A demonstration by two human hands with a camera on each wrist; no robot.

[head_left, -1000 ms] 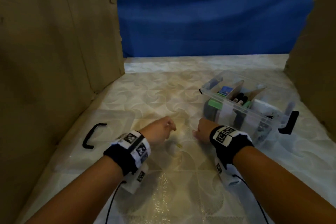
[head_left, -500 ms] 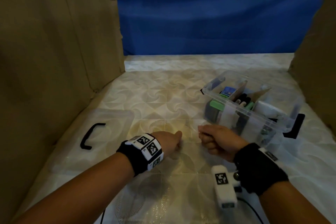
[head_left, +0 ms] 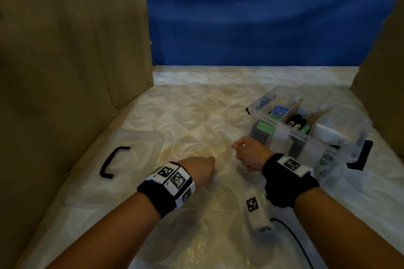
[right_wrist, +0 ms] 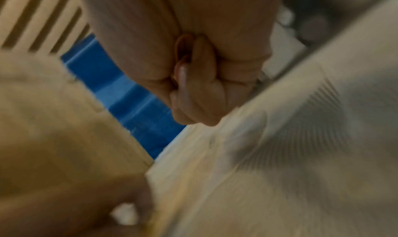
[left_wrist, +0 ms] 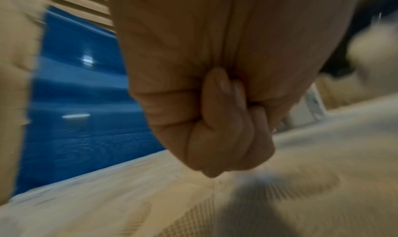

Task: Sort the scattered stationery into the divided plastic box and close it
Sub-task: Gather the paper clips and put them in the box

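Two fists, left hand and right hand, fingers curled tight, beside one divided box.

box - clear glossy plastic | lid - same | tbl cover - shiny patterned | side walls - matt cardboard

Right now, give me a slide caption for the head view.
Both fists, left hand and right hand, beside the open divided box; lid lies apart.

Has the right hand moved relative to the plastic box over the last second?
Yes. The right hand has lifted off the surface and drawn toward the plastic box, its fingers curled; a second ago it was pressed down on the table, further left of the box.
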